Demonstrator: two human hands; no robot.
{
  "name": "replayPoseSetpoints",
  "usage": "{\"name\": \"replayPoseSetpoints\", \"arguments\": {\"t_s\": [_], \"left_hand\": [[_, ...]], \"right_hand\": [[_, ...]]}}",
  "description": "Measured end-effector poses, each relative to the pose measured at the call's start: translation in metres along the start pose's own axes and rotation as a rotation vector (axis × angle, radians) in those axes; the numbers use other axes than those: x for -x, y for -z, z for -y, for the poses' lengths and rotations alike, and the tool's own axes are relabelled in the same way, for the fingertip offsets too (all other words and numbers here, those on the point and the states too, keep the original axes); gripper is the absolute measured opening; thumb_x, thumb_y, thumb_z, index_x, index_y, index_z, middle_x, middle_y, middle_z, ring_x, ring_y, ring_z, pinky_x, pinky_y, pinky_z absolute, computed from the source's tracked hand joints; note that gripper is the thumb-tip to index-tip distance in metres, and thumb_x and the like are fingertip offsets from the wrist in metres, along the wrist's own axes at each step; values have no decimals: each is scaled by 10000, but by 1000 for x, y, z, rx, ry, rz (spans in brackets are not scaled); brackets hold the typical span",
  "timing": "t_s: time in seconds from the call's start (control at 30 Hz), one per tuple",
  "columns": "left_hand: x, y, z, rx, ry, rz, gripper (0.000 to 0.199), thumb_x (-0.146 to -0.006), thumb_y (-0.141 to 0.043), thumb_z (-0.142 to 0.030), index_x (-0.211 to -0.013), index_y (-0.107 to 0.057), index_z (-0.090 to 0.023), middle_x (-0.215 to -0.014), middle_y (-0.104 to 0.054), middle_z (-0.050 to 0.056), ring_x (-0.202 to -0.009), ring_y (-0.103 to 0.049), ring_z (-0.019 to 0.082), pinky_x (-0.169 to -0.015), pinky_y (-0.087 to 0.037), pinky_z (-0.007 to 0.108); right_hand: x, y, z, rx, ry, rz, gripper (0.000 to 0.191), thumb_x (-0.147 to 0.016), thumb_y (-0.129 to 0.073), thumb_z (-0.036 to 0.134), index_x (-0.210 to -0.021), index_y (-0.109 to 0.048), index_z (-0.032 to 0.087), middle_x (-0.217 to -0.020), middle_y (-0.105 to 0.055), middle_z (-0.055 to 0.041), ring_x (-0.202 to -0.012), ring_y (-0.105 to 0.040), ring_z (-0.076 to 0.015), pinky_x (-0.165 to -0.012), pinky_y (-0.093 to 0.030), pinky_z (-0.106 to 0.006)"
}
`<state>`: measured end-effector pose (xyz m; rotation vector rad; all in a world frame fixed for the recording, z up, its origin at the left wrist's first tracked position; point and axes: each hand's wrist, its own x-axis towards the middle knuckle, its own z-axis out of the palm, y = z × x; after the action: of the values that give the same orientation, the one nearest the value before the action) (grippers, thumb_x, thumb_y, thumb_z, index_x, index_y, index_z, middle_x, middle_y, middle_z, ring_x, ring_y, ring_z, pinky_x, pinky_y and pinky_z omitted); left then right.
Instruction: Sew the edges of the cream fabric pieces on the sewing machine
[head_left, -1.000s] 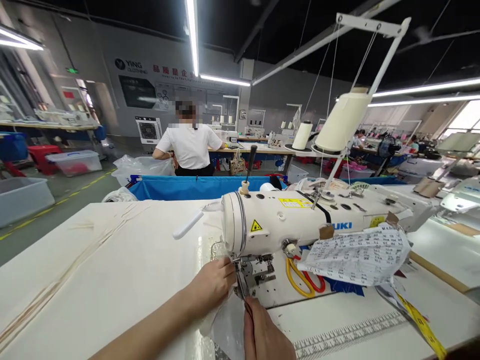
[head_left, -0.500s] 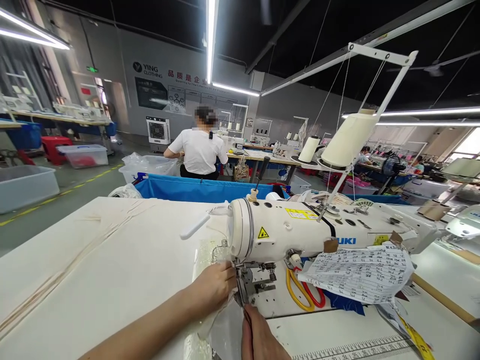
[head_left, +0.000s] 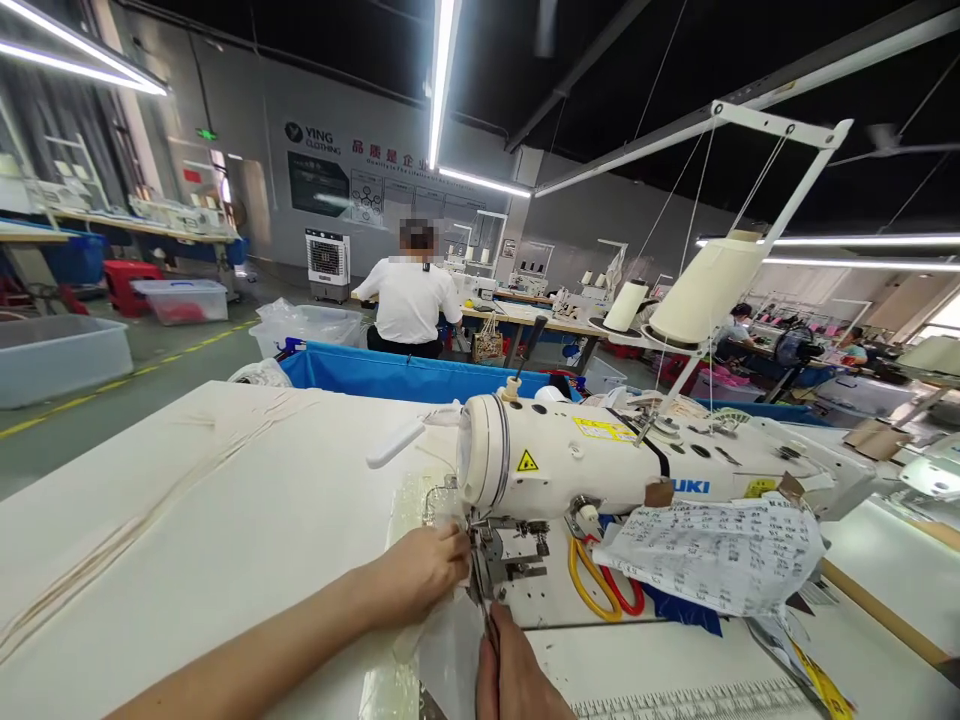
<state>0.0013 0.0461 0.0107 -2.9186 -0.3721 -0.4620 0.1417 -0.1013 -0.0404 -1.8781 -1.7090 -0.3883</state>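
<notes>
Right hand (head_left: 521,672) pinches dark strip (head_left: 490,628), long axis running away toward sewing machine (head_left: 555,460); left hand (head_left: 424,572) nearer machine, curled, hold unclear.

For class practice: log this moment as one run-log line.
left hand: by sewing machine's needle end | right hand: on thin dark item | scissors: unheld

Red stool (head_left: 129,290), white air cooler (head_left: 328,264)
</notes>
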Motion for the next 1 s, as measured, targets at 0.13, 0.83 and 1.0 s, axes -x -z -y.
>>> {"name": "replayPoseSetpoints", "arguments": {"t_s": [0.13, 0.83, 1.0], "left_hand": [[8, 3, -2, 67, -11, 57, 193, -938, -497, -85, -941, -685, -129, -1005, -679, 111, -900, -613, 223, -736, -541, 329], [26, -10, -29, 58, 80, -12, 424, -959, -398, -74, -1331, -600, -87, -1349, -633, 143, -1270, -538, 266, -1028, -486, 398], [28, -11, -25, 55, 60, 31, 447, -947, -403, -84, -1348, -600, -109, -1379, -628, 129, -1299, -543, 256, -1058, -480, 394]], "right_hand": [[25, 35, 8, -163, -26, 99, 361, -1050, -276, 241, -1168, -608, 162, -966, -793, -131, -698, -779, -246, -576, -597, -300], [66, 71, 4, -296, -96, 192, 307, -1076, -275, 233, -1244, -531, 204, -1002, -755, -93, -750, -760, -195, -563, -564, -250], [60, 75, 2, -274, -19, 206, 318, -1025, -315, 141, -1274, -503, 200, -992, -744, -86, -758, -760, -199, -578, -580, -264]]}}
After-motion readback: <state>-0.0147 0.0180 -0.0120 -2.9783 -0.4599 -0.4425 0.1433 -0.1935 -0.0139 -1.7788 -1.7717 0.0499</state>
